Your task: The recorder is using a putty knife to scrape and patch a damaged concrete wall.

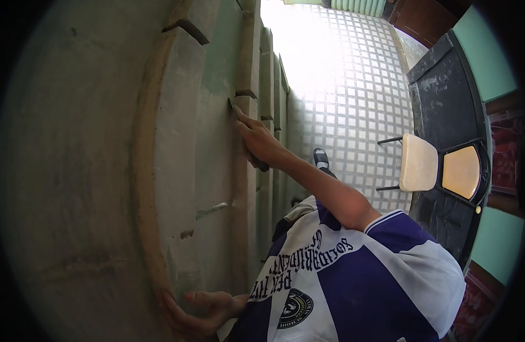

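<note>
My right hand reaches up to the stepped, grey-green panel. Its fingers close round a putty knife, whose thin blade pokes out past the fingertips toward a recessed face beside a raised strip. Most of the handle is hidden in the hand; a dark end shows beneath it. At the lower left, my left hand lies at the panel's rounded, worn edge. Its thumb stands apart from the fingers, which touch that edge, and nothing shows in its grasp.
Several raised strips with notched ends run along the panel. To the right is a tiled floor, bright with glare at the top. A chair with a cream seat stands by a dark board. My sandalled foot is on the tiles.
</note>
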`<state>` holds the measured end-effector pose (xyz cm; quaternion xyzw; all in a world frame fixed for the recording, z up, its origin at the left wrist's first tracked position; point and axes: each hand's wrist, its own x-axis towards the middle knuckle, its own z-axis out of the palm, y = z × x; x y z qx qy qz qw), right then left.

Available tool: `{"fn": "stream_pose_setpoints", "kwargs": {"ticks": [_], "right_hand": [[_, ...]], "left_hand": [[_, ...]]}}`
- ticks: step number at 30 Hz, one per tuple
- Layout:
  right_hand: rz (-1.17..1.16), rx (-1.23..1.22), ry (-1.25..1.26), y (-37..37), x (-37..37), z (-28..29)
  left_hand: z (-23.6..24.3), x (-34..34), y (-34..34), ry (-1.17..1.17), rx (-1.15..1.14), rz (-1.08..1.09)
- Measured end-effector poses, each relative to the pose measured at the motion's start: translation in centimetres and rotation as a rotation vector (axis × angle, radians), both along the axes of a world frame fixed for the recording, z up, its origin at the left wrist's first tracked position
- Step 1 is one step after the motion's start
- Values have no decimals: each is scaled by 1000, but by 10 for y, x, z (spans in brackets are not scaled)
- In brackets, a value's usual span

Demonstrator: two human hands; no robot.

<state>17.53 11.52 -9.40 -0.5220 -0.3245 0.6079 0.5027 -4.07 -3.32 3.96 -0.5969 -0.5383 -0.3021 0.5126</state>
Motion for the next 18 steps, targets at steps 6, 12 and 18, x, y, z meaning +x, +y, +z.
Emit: {"fn": "stream_pose_setpoints", "kwargs": {"ticks": [6,12,18], "right_hand": [[14,72,-64,2,-1,3],[0,47,-102,-1,-5,22],[-11,64,-123,9,11,21]], "left_hand": [[5,20,10,-91,29,-24],[-1,0,1,51,7,0],[-2,2,3,44,28,38]]}}
